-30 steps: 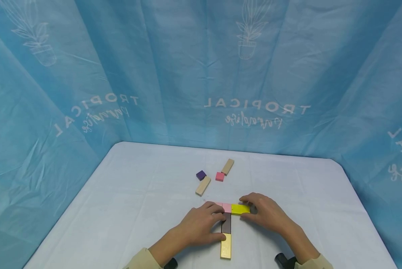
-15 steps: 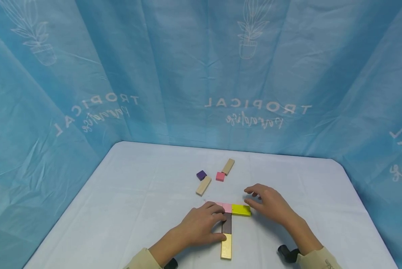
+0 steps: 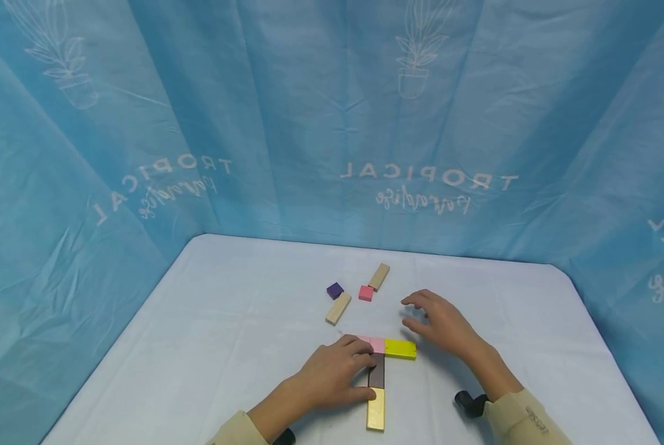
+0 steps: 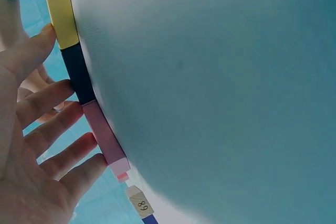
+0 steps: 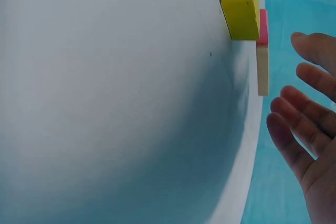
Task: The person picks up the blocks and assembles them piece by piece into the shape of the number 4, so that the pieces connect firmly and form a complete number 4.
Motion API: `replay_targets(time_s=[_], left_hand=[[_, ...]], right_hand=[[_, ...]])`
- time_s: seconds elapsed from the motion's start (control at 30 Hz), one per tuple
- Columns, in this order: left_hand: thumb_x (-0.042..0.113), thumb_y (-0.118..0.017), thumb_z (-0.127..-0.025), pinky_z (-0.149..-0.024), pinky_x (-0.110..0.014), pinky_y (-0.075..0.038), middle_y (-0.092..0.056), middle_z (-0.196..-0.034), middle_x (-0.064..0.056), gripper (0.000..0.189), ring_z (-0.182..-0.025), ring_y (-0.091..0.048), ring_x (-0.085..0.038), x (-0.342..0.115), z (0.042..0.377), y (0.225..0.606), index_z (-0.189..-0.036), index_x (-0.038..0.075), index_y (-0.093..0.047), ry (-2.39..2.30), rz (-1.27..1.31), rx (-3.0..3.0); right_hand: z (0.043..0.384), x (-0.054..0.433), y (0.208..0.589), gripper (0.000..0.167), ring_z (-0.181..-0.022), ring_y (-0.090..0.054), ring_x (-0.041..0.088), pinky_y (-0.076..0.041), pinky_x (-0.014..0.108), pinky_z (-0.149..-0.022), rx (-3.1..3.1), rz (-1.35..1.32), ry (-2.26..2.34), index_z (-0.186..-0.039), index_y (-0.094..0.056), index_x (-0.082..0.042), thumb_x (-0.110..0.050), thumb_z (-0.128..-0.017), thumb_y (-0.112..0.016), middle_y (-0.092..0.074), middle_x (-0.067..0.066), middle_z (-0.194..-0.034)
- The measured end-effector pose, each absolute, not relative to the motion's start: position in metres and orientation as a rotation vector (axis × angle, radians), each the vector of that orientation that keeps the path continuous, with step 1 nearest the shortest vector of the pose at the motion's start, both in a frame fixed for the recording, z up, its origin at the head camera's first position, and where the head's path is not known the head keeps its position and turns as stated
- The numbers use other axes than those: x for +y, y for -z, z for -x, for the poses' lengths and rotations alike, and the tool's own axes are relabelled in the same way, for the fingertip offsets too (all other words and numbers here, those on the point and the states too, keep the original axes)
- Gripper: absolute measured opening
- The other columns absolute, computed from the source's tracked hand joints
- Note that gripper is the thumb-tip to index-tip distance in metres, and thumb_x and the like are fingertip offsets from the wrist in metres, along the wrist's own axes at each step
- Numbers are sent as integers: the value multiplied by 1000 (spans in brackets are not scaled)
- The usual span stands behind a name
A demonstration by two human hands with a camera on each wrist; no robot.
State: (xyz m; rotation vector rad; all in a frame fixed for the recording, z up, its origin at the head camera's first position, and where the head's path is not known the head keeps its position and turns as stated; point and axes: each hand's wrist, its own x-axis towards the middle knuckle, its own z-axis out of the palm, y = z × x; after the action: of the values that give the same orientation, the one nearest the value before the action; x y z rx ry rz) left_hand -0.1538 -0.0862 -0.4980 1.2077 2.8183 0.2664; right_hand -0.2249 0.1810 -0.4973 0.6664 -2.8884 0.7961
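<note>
where curtain (image 3: 309, 111) backs white table (image 3: 248, 321), left hand (image 3: 332, 372) touches blocks (image 3: 378, 374), right (image 3: 441, 320) empty, both spread

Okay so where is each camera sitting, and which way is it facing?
Head: worn on the head, looking forward and down over the white table toward the blue curtain; left hand, right hand and tan sleeves show.
Left wrist: on that wrist, looking at the gold block, dark block and pink block; left palm and fingers show, right hand partly behind.
Right wrist: on that wrist, looking across the table; right fingers and some palm show.
Shared: head and right wrist both see the bright yellow block.
</note>
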Motion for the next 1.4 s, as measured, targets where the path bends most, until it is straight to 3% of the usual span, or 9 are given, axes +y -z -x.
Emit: replay_targets(time_s=[0.83,1.4], left_hand=[[62,-61,-84,-68,-36,-52,-49,-129,13,47,-120,-41,-10,-90,147,501,-119,30,-64,-281,-1169,2803],[62,-60,-85,-74,-34,-52,-50,-130,11,49,-122,-41,-10,-85,153,498,-119,27,-64,-278,-1209,2799]], right_hand=[[271,175,505,47,-102,-57,22,-51,39,-82,-3021,-566,-970,-127,-61,-16,-36,-85,-73,-59,4,-122],[294,172,501,48,-99,-56,21,-49,42,-84,-3024,-572,-903,-126,-61,-14,-34,-84,-74,-58,5,-121]])
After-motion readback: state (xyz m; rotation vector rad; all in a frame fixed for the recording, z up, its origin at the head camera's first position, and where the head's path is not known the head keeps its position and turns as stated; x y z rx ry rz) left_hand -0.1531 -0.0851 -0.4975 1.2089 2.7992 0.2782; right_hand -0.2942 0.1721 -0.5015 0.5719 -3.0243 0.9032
